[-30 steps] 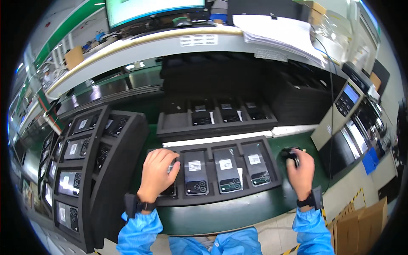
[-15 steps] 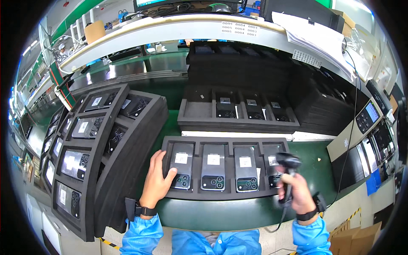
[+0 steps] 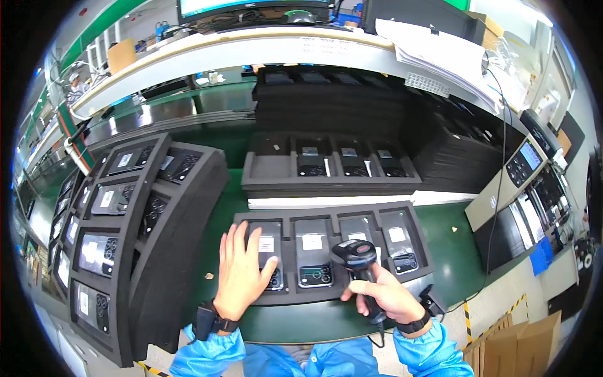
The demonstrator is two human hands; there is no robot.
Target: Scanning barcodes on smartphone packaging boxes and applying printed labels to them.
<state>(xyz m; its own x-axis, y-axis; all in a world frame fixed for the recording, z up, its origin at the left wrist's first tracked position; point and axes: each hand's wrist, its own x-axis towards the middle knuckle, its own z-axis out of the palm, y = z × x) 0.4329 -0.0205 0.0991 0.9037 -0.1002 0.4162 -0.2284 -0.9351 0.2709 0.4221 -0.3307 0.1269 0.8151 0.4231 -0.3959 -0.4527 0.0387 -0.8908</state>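
In front of me lies a black foam tray [image 3: 314, 296] with a row of several dark smartphones, backs up and with white labels. My left hand [image 3: 244, 273], fingers spread, lies over the tray's left end and partly covers the leftmost phone [image 3: 271, 230]. A black handheld barcode scanner [image 3: 355, 251] is gripped in my right hand [image 3: 394, 295], its head in front of the third phone [image 3: 353, 226], hiding that phone's lower part. The second phone [image 3: 313, 259] and the rightmost phone [image 3: 402, 244] show almost whole.
Stacked foam trays [image 3: 182, 245] with phones rise at the left. Behind the front tray sits another phone tray [image 3: 326, 183], with more black stacks beyond. A label printer [image 3: 512, 188] stands right. Papers [image 3: 440, 60] and a monitor [image 3: 251, 5] occupy the shelf above.
My right hand has carried the scanner left, from the rightmost phone to the third one. My left hand has slid further over the leftmost phone. The tray lies slightly turned, and the view has shifted.
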